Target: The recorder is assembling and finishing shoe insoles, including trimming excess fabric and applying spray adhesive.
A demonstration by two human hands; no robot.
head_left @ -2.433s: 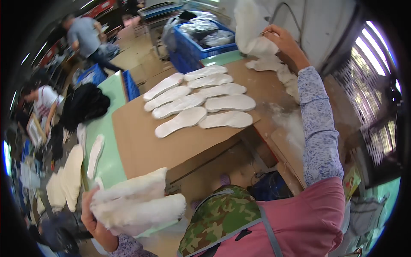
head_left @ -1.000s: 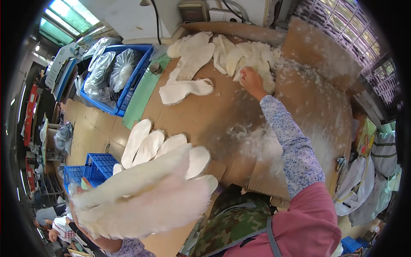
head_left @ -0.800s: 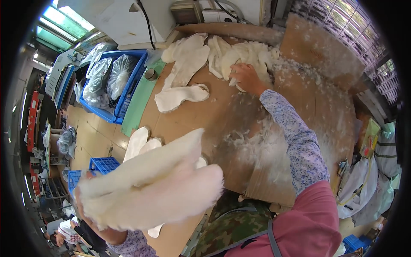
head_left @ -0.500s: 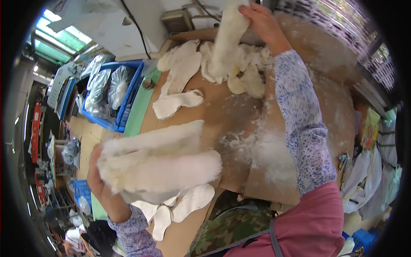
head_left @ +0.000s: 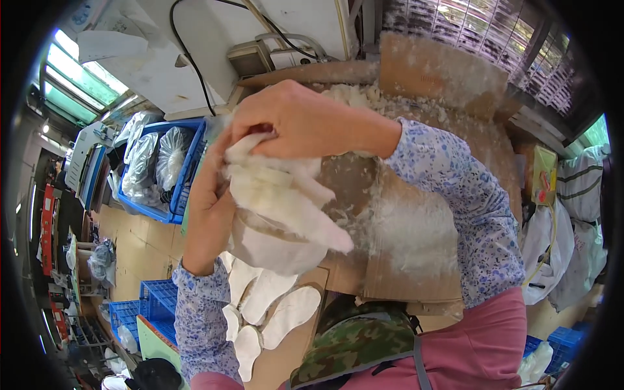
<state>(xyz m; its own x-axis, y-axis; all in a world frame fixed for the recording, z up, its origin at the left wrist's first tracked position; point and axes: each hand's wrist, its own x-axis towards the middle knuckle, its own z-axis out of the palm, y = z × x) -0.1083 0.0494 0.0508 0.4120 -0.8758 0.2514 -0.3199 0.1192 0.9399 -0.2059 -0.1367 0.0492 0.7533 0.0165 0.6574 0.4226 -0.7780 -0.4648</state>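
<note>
White insoles [head_left: 286, 198], in the grip of left hand [head_left: 211, 198] and right hand [head_left: 299, 120], point lengthwise toward lower right.

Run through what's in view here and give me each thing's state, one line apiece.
Left hand: closed around fleecy pieces.
Right hand: curled onto their upper end.
Fleecy pieces: bunched, held up.
White insole shapes: laid out, unheld.
Blue crate: uncovered, filled with plastic bags.
Cardboard: strewn with white fluff.
</note>
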